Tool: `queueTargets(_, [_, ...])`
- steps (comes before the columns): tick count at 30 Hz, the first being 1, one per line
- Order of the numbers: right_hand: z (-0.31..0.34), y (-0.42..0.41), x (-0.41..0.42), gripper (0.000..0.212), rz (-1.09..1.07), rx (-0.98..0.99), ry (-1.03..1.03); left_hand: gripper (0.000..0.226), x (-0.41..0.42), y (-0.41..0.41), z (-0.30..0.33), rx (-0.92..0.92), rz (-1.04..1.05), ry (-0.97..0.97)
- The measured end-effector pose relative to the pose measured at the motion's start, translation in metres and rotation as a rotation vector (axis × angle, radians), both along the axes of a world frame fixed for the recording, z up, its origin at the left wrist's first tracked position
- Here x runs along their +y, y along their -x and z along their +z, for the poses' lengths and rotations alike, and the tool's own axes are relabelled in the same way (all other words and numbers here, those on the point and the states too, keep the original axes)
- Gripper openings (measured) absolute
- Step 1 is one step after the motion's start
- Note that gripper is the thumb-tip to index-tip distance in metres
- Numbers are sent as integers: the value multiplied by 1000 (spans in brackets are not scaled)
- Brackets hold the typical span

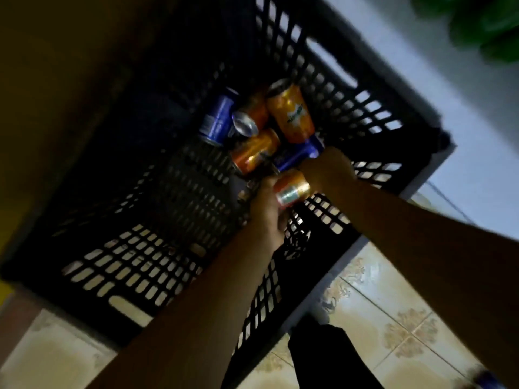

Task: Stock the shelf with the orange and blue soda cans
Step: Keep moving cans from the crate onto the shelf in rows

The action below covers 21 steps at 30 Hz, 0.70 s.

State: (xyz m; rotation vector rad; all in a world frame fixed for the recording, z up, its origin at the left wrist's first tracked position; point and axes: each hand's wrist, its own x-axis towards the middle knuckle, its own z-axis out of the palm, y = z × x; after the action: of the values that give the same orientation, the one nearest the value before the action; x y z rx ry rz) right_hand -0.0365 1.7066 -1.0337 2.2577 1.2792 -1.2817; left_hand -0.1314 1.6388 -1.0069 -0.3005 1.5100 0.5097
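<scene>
Head view has us down in the black crate [331,51], both hands [266,211] clamped on one orange can [292,190] above the loose pile — smooth, rigid, likely slippery, so we grip mid-body.

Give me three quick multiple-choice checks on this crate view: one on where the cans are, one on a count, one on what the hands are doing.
1. Where do the loose cans lie?
A. On the tiled floor
B. Inside the black crate
C. On a shelf

2. How many blue cans show in the crate?
A. None
B. Two
C. Five

3. What does the left hand hold?
A. An orange can
B. Nothing
C. A bottle

Key: 1 B, the cans lie on the bottom of the black crate. 2 B, one blue can lies at the left of the pile and another blue can lies by the right hand. 3 A, the left hand grips an orange can.
</scene>
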Motion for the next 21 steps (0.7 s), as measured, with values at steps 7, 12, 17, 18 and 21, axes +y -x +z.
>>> queueTargets(7, [206,23,-40,15,-580,355,-75,27,-8,25,185,690,-274,-353])
queueTargets(12, [380,37,-70,16,-908,447,-335,48,-32,19,350,735,-99,-384])
queueTargets(17, [524,21,-101,16,-812,551,-567,43,-46,24,495,609,37,-603])
queueTargets(18, [547,17,-108,15,-821,568,-611,58,-49,25,520,543,8,-651])
queueTargets(21, [616,7,-125,12,-858,656,-815,69,-61,36,584,438,-193,-882])
